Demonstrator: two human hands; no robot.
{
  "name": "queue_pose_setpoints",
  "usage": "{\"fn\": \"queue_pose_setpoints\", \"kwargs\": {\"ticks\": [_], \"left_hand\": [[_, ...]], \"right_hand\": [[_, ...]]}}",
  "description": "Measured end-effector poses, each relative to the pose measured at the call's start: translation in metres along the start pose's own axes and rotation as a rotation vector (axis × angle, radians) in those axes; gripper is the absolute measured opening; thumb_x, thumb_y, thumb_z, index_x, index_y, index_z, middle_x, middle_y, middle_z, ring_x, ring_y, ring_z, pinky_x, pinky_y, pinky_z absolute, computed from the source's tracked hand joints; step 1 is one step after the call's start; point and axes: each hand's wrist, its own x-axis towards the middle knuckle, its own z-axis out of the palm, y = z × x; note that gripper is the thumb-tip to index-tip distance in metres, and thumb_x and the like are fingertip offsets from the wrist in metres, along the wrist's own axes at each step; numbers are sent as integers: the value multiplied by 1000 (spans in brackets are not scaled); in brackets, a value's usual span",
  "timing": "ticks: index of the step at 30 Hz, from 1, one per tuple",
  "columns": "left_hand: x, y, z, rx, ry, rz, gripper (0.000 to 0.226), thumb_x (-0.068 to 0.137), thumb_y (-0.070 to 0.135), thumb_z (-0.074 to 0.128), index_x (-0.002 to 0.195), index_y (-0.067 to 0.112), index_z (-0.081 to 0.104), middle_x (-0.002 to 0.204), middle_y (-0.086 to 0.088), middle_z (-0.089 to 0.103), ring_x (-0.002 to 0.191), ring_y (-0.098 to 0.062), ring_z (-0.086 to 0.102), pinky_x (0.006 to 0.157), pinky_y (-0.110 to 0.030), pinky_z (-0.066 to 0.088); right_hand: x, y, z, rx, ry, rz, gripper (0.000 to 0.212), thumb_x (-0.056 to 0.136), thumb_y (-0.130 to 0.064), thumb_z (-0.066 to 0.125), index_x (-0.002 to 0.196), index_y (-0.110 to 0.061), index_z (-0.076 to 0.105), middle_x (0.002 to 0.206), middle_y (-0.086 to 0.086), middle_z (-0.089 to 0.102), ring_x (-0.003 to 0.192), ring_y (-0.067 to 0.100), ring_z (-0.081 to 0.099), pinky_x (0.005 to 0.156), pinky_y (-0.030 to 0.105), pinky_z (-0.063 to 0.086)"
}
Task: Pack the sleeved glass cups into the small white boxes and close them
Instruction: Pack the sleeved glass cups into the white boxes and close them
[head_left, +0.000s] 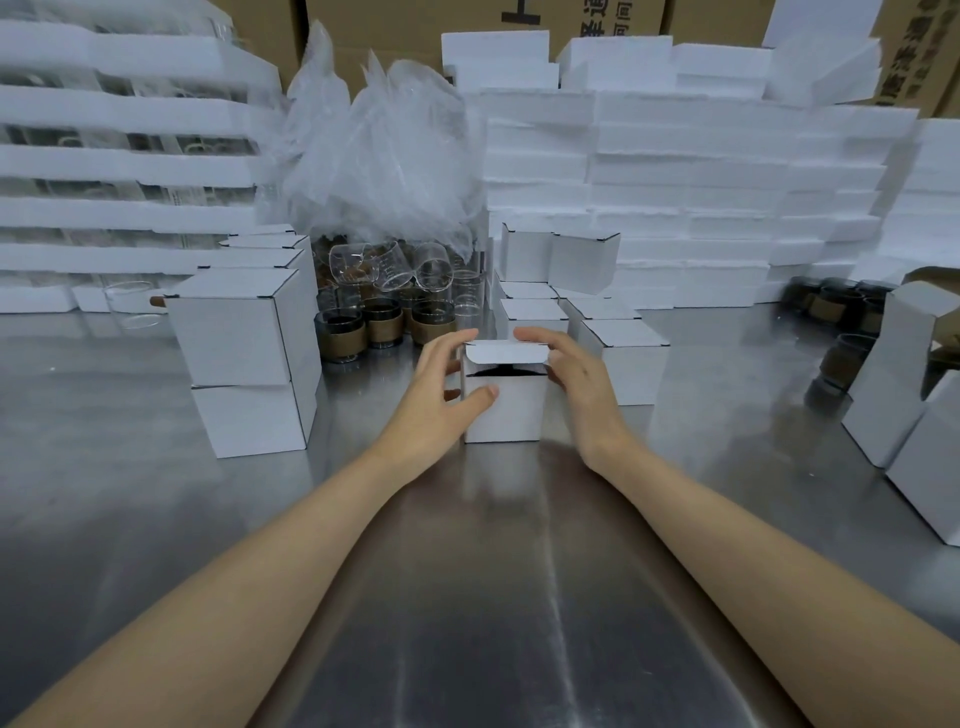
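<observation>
A small white box (506, 410) stands on the steel table (467, 571) in front of me. Its top flap is folded over but still gaps open, with a dark cup showing through the slit. My left hand (441, 384) grips the box's left side, thumb on the front face. My right hand (569, 374) holds the right side, fingers curled on the flap's edge. Several sleeved glass cups (382, 327) with brown sleeves stand behind the box, under bare glasses.
Closed white boxes are stacked at the left (244, 358) and behind right (618, 358). Open boxes (904, 395) and more sleeved cups (831, 306) sit at the right. Foam trays (675, 182) and crumpled plastic bags (379, 156) fill the back.
</observation>
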Motion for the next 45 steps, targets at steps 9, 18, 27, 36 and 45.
{"fn": "queue_pose_setpoints", "kwargs": {"ticks": [9,18,27,36,45], "left_hand": [[-2,7,0,-39,-10,-37,39,90,50,50,125,32,46,129,13,39,115,9,43,95,-12,39],[1,4,1,-16,18,-57,18,99,19,50,116,18,52,132,4,41,112,-2,47,88,-3,36],[2,9,0,-50,0,-107,22,102,10,36,119,11,51,139,3,37,106,10,42,99,-16,32],[-3,2,3,1,-86,-83,41,103,33,36,143,26,38,153,9,31,124,10,42,98,-15,44],[-2,1,5,53,-65,-160,38,104,32,34,138,18,45,135,4,40,104,-2,53,71,2,41]], "right_hand": [[-3,1,3,-204,-20,-112,15,96,-24,57,107,-21,66,110,-11,62,109,1,56,88,15,41],[-4,-2,2,-232,-56,-136,25,94,-4,57,106,-22,70,112,2,59,114,16,55,102,33,42],[-2,2,-7,-624,-208,-294,35,83,-30,74,112,-12,65,116,3,56,114,20,54,96,42,47],[4,-6,-18,-993,-169,-360,34,87,-33,67,111,-10,62,107,4,57,101,27,56,78,39,48],[5,-1,-23,-1270,-16,-304,39,87,-2,59,126,-7,60,133,9,57,122,31,51,91,40,34]]}}
